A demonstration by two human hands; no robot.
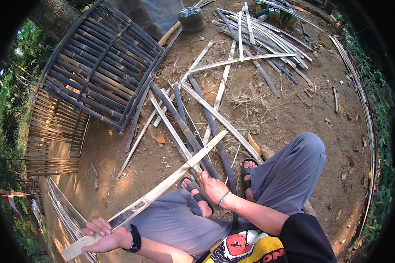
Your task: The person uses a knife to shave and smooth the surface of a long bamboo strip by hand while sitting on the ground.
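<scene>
Dark poles [176,117] crowded the far end of the bamboo strip [162,187]

Left of it, near the middle, bare soil [131,184] offered room to pass. Right of it, a raised knee [309,147] stood in the way.

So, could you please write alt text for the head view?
A seated person holds a long, flat, pale bamboo strip near one end with the left grip; whether the right grip, beside it, holds anything is unclear. Slim pale bamboo strips and round dark bamboo poles lie on brown dirt near a dark slatted bamboo frame.
</scene>
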